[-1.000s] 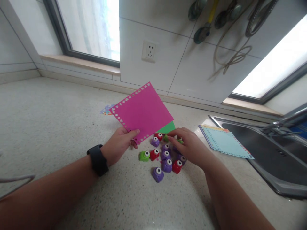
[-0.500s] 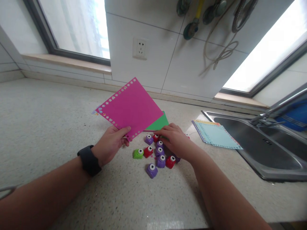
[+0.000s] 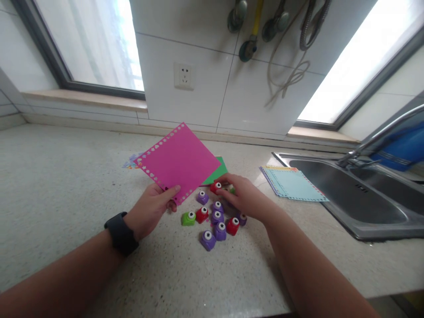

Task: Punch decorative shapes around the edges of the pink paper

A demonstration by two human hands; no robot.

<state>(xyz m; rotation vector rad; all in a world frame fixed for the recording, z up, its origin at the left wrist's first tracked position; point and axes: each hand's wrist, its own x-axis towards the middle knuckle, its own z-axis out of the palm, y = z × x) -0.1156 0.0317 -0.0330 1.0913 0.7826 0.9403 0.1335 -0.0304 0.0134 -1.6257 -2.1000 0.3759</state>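
Note:
My left hand (image 3: 158,202) pinches a magenta sheet of paper (image 3: 180,161) by its near corner, thumb on top. Shapes such as stars are punched along several of the sheet's edges. A red craft punch (image 3: 216,187) is between the thumb and fingers of my right hand (image 3: 239,193). Below and beside it, several more punches stand on the counter: purple ones (image 3: 220,230), red ones (image 3: 233,225) and a green one (image 3: 188,218). Under the magenta sheet, a green sheet (image 3: 217,171) partly shows. The right palm hides part of the punch group.
Punched pale sheets (image 3: 300,185) lie stacked at the right, overhanging the steel sink (image 3: 361,221). Small colourful paper bits (image 3: 130,161) are scattered left of the magenta sheet. A wall with a socket (image 3: 184,76) and pipe valves rises behind the counter.
My right hand has closed around the red punch at the back of the group. The magenta sheet stays in my left hand. The camera view has shifted slightly.

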